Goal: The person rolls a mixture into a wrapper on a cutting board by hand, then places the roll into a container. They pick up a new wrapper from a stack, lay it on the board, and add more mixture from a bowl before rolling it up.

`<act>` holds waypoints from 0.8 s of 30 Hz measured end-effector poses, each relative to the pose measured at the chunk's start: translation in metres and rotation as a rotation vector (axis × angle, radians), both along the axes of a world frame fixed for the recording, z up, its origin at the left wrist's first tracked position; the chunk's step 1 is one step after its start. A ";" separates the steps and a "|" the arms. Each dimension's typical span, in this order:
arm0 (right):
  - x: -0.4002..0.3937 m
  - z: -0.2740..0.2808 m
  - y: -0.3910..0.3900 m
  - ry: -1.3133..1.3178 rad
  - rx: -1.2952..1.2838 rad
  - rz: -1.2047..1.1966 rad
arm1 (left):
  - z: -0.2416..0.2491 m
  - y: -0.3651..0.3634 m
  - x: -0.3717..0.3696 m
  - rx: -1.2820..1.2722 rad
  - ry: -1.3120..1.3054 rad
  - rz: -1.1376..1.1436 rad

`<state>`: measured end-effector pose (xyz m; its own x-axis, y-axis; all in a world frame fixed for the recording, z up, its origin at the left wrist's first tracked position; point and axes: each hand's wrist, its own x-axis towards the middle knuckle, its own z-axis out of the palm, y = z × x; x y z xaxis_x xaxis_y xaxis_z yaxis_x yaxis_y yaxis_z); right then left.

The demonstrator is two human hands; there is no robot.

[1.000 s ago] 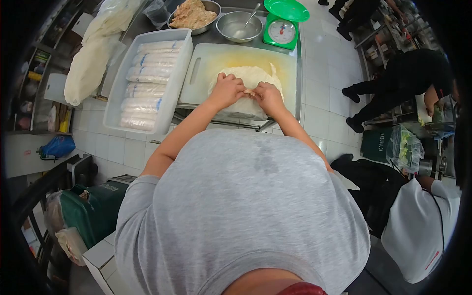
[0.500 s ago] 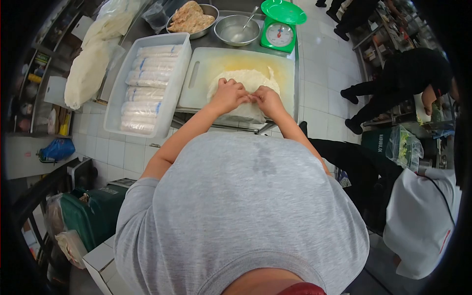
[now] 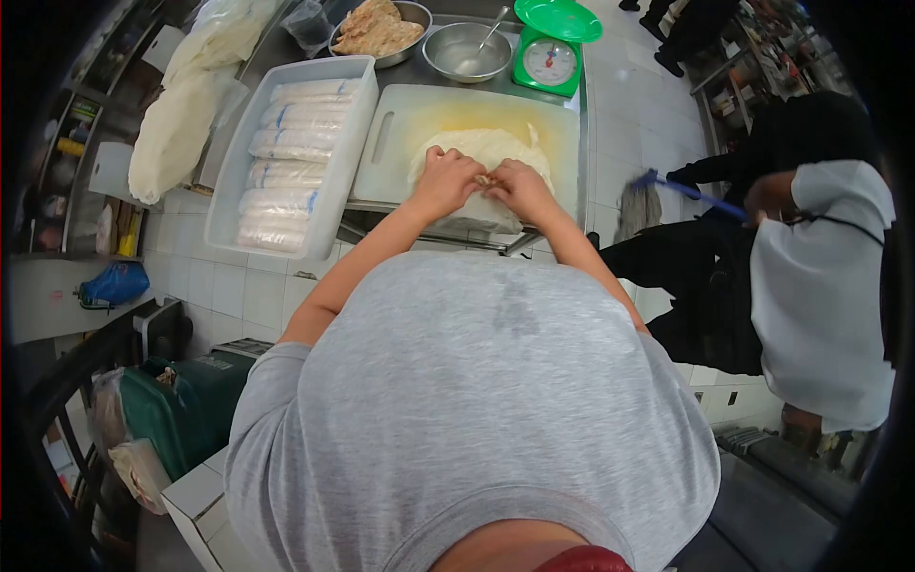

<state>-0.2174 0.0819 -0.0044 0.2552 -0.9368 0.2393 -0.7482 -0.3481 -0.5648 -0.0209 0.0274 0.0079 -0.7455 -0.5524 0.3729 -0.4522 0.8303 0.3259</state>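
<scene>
a: the flatbread [image 3: 486, 153] sits mid cutting board [image 3: 400, 114], near its front edge. left hand [image 3: 446, 179] and right hand [image 3: 519, 189] stay curled shut, pinching the fold, same as a second ago.

b: only new thing is a person mopping [image 3: 637, 205] at the counter's right edge. tub of rolls [image 3: 286, 162] on the left, scale [image 3: 551, 48] at the back corner.

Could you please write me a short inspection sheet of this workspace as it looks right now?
Surface: white cutting board on a steel counter.
Job's things: flatbread spread on the board, filling at its middle.
Clutter: white tray of wrapped rolls, bowl of cooked meat, steel bowl with spoon, green scale.
Grips: left hand and right hand both pinch the flatbread's near edge.
Cables: nothing seen.
Surroundings: a person with a mop at right; tiled floor.
</scene>
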 end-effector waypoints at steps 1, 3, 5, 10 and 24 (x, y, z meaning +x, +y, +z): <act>-0.004 0.006 0.004 -0.089 0.007 -0.039 | -0.001 0.001 0.002 -0.019 0.002 0.005; -0.017 0.017 0.012 -0.264 0.019 -0.119 | -0.001 0.001 0.006 -0.060 0.008 0.013; -0.032 0.019 0.015 -0.264 0.072 -0.168 | 0.003 0.001 0.006 -0.089 0.021 0.032; -0.034 0.005 0.016 -0.036 0.121 -0.129 | -0.001 -0.001 -0.005 0.031 -0.148 0.049; -0.059 -0.020 0.034 -0.111 -0.013 -0.149 | -0.060 0.054 0.095 -0.236 -0.005 0.187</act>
<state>-0.2761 0.1160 -0.0240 0.0853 -0.9590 0.2703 -0.7255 -0.2458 -0.6429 0.0742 0.0814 -0.0520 -0.6407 -0.5791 0.5041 -0.6058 0.7847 0.1314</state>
